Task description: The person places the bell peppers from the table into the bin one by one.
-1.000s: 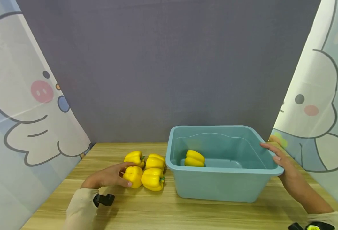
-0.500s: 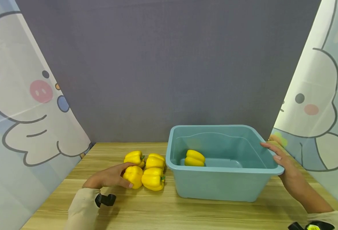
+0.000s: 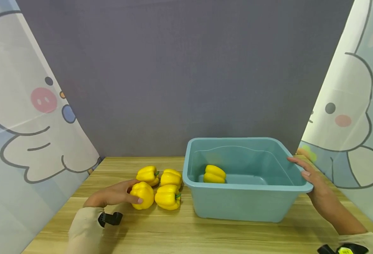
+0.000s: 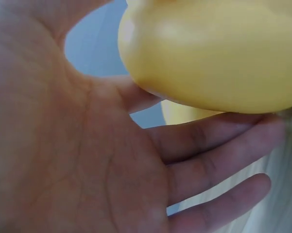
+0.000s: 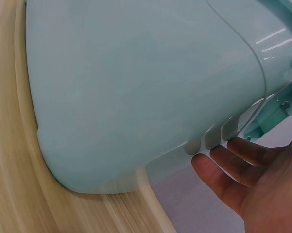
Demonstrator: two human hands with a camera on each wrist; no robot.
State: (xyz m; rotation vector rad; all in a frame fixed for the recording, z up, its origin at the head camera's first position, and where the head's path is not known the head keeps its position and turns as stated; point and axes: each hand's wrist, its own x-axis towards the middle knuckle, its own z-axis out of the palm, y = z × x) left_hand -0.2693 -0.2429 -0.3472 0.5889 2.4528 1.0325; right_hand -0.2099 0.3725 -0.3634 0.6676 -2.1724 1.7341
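Note:
My left hand (image 3: 116, 194) holds a yellow bell pepper (image 3: 143, 195) between thumb and fingers, at the left front of a small group. The left wrist view shows this pepper (image 4: 214, 53) large above the fingers, with the little finger apart from it. Three more bell peppers lie beside it: one at the back (image 3: 146, 175), one at the back right (image 3: 171, 177) and one at the front right (image 3: 166, 197). My right hand (image 3: 316, 185) grips the right rim of a blue-green plastic tub (image 3: 237, 203); in the right wrist view several fingertips (image 5: 206, 165) touch its outer wall.
Inside the tub, one yellow bell pepper (image 3: 214, 174) lies toward the left. The tub stands on a wood-grain table (image 3: 161, 233), right of the loose peppers. A grey panel (image 3: 186, 77) rises behind the table, with cartoon-printed cloths at both sides.
My left hand has moved slightly left with the front left pepper, and a gap now shows between it and the front right one. The right hand and tub stay in place.

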